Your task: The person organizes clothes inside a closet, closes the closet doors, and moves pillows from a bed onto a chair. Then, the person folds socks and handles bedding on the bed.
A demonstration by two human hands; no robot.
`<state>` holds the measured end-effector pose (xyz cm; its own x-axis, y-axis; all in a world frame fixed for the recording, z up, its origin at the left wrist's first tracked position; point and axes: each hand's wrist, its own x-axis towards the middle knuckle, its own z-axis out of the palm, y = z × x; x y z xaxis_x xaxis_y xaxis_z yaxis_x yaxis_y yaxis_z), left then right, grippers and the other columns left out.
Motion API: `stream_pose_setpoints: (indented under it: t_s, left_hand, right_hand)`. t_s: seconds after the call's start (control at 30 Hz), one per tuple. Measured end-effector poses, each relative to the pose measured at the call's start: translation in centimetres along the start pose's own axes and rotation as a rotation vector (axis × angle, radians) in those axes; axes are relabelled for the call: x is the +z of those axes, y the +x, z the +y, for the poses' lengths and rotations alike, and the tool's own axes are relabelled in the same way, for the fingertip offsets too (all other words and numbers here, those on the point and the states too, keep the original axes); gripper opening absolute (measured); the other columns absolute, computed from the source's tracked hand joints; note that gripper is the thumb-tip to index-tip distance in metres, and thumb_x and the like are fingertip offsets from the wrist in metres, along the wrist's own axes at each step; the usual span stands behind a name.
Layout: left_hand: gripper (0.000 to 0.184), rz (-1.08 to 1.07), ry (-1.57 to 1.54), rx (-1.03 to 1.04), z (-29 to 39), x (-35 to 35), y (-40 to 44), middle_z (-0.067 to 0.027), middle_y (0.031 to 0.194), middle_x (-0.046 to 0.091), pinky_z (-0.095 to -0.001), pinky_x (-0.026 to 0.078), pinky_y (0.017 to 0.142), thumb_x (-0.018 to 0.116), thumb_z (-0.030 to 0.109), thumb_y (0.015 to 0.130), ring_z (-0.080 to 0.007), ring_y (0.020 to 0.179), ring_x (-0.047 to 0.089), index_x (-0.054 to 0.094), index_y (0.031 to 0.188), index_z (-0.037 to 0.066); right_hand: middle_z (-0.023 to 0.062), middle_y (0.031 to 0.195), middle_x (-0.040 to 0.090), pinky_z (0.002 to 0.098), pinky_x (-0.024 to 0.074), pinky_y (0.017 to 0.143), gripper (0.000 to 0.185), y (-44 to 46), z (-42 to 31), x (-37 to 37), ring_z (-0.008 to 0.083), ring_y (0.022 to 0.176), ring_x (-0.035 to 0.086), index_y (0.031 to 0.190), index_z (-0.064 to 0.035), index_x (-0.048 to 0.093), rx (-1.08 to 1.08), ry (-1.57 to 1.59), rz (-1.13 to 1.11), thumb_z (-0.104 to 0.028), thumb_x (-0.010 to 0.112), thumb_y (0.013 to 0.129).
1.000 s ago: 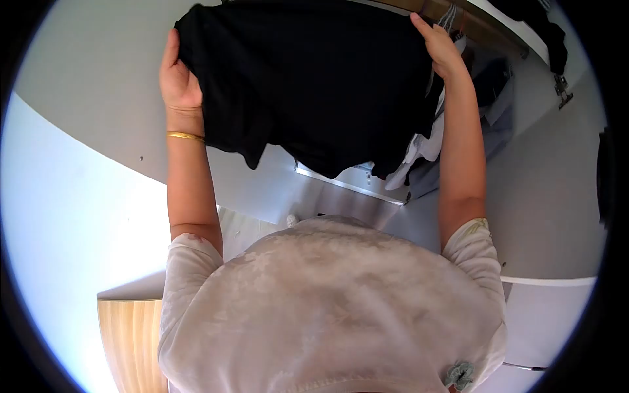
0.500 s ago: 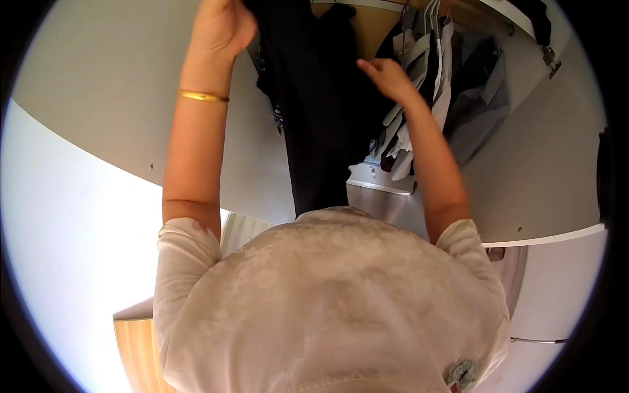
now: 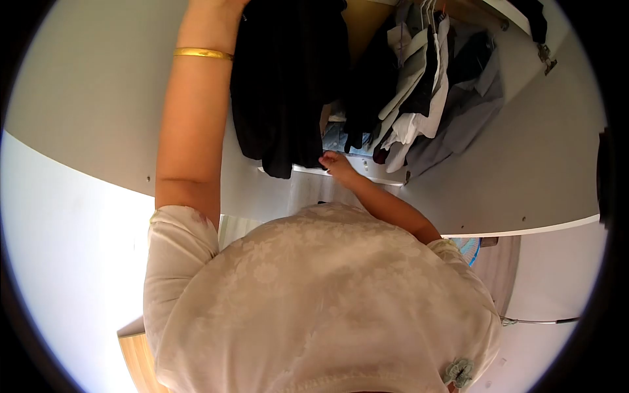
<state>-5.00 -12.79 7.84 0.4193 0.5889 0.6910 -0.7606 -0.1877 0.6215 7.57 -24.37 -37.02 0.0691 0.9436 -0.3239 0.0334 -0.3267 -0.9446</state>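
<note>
A black garment point(image 3: 282, 85) hangs down at the upper middle, in front of the open wardrobe. My left hand point(image 3: 219, 4) is raised at the top edge by the garment's upper left; only its base shows and its fingers are out of the frame. A gold bracelet point(image 3: 202, 53) circles that wrist. Low at the garment's bottom right corner, my right hand point(image 3: 336, 165) has its fingers closed on the hem.
Grey, white and black clothes point(image 3: 419, 98) hang on hangers inside the wardrobe, right of the garment. A curved white door edge point(image 3: 537, 229) runs along the right. At the lower left stands a wooden cabinet point(image 3: 141, 360). Part of a blue fan point(image 3: 469, 250) shows behind my right arm.
The black garment, earlier spread wide between both hands, now hangs narrow and lengthwise. My left hand has gone up to the top edge; my right hand has come down to the hem.
</note>
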Motion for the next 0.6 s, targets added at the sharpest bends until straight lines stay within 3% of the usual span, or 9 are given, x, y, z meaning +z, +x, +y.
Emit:
stream_pose_setpoints:
  t_s: [0.1,0.17,0.2,0.23,0.27,0.3,0.4,0.53,0.6]
  left_hand:
    - [0.041,0.219,0.235,-0.004,0.0,-1.1,-0.4,-0.0065,0.090,0.058,-0.0275,0.046,0.071,0.061,0.033,0.077,-0.0172,0.083,0.055,0.053,0.102,0.001]
    - [0.047,0.308,0.483,-0.190,-1.1,-3.9,-1.5,-0.0100,0.097,0.057,-0.0288,0.045,0.075,0.061,0.032,0.077,-0.0202,0.089,0.053,0.050,0.107,-0.002]
    - [0.055,0.304,0.584,-0.102,-3.4,-5.9,-1.6,-0.0142,0.105,0.053,-0.0322,0.043,0.080,0.061,0.033,0.077,-0.0233,0.096,0.050,0.045,0.113,-0.005]
    - [0.060,0.362,0.657,-0.219,-4.8,-6.7,-2.6,-0.0152,0.111,0.049,-0.0337,0.040,0.085,0.059,0.035,0.078,-0.0228,0.101,0.048,0.040,0.120,-0.004]
    - [0.063,0.409,0.795,-0.305,-7.2,-9.0,-3.4,-0.0146,0.100,0.056,-0.0365,0.041,0.082,0.063,0.049,0.069,-0.0243,0.093,0.053,0.052,0.107,-0.001]
    - [0.087,0.392,0.936,-0.399,-7.2,-8.1,-3.7,-0.0213,0.130,0.033,-0.0417,0.026,0.098,0.058,0.054,0.072,-0.0326,0.119,0.032,0.028,0.127,-0.006]
    - [0.104,0.267,0.670,-0.718,-14.4,-12.6,-7.2,-0.0222,0.128,0.033,-0.0446,0.025,0.097,0.054,0.068,0.064,-0.0369,0.116,0.033,0.022,0.129,-0.007]
    - [0.063,0.213,0.012,-0.671,-14.9,-7.1,-15.0,-0.0136,0.130,0.034,-0.0345,0.032,0.096,0.032,0.050,0.087,-0.0248,0.116,0.037,0.031,0.127,0.001]
    - [0.056,0.134,-0.136,-0.617,-16.4,-7.3,-17.1,-0.0116,0.128,0.037,-0.0303,0.037,0.091,0.041,0.040,0.087,-0.0215,0.112,0.042,0.032,0.125,-0.001]
  right_hand:
    - [-0.0009,0.077,0.054,0.0286,0.0440,0.058,0.014,-1.0,-3.5,-3.0,0.0122,0.063,0.051,0.089,-0.0098,0.054,-0.073,0.244,0.041,-0.021,0.057,0.081]
    - [-0.0008,0.080,0.055,0.0283,0.0482,0.060,0.006,-3.6,-10.2,-6.1,0.0126,0.067,0.057,0.087,-0.0132,0.051,-0.097,0.550,-0.273,-0.017,0.054,0.084]
    - [-0.0009,0.080,0.055,0.0276,0.0484,0.058,0.006,-5.3,-14.5,-6.8,0.0131,0.067,0.057,0.087,-0.0136,0.050,-0.144,0.593,-0.302,-0.018,0.054,0.084]
    - [-0.0009,0.080,0.055,0.0270,0.0486,0.056,0.006,-7.2,-18.9,-7.4,0.0136,0.067,0.058,0.087,-0.0139,0.049,-0.196,0.637,-0.328,-0.018,0.053,0.084]
    - [-0.0013,0.078,0.053,0.0293,0.0483,0.062,0.009,-8.6,-22.7,-7.8,0.0146,0.070,0.056,0.088,-0.0129,0.048,-0.277,0.584,-0.350,-0.019,0.053,0.084]
    - [-0.0017,0.076,0.051,0.0316,0.0481,0.068,0.012,-9.4,-25.7,-7.9,0.0156,0.074,0.053,0.089,-0.0120,0.048,-0.358,0.529,-0.371,-0.021,0.054,0.084]
    - [-0.0016,0.076,0.050,0.0314,0.0420,0.073,0.012,-9.3,-31.3,-8.3,0.0174,0.083,0.054,0.086,-0.0134,0.048,-0.550,0.440,-0.368,-0.023,0.054,0.084]
    - [-0.0017,0.081,0.050,0.0325,0.0368,0.074,0.009,-7.6,-34.6,-7.0,0.0183,0.089,0.053,0.084,-0.0162,0.048,-0.637,0.410,-0.155,-0.023,0.054,0.084]
    - [-0.0025,0.084,0.052,0.0344,0.0341,0.073,0.007,-7.2,-35.4,-6.3,0.0182,0.090,0.053,0.082,-0.0180,0.050,-0.641,0.456,-0.046,-0.022,0.055,0.083]
